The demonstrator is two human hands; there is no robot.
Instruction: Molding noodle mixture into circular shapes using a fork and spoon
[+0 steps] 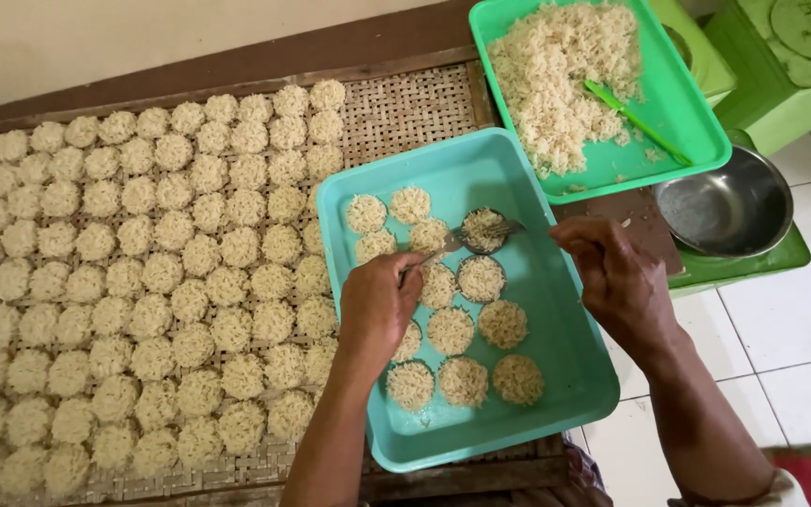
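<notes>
My left hand (379, 305) grips a thin metal utensil (434, 253) whose tip reaches a small round metal mould (483, 230) filled with pale rice-like crumbs. My right hand (617, 277) pinches the mould's short handle from the right. The mould rests inside a turquoise plastic tray (556, 329), among several flat round crumb discs (450, 330). One disc (481, 278) just below the mould has a dark rim around it.
A woven bamboo mat (405, 108) on the left carries many rows of the same discs (143, 272). Behind, a green tray (682, 113) holds a loose crumb heap (556, 75) and a green spoon (635, 117). A steel bowl (725, 202) sits right, white floor tiles beyond.
</notes>
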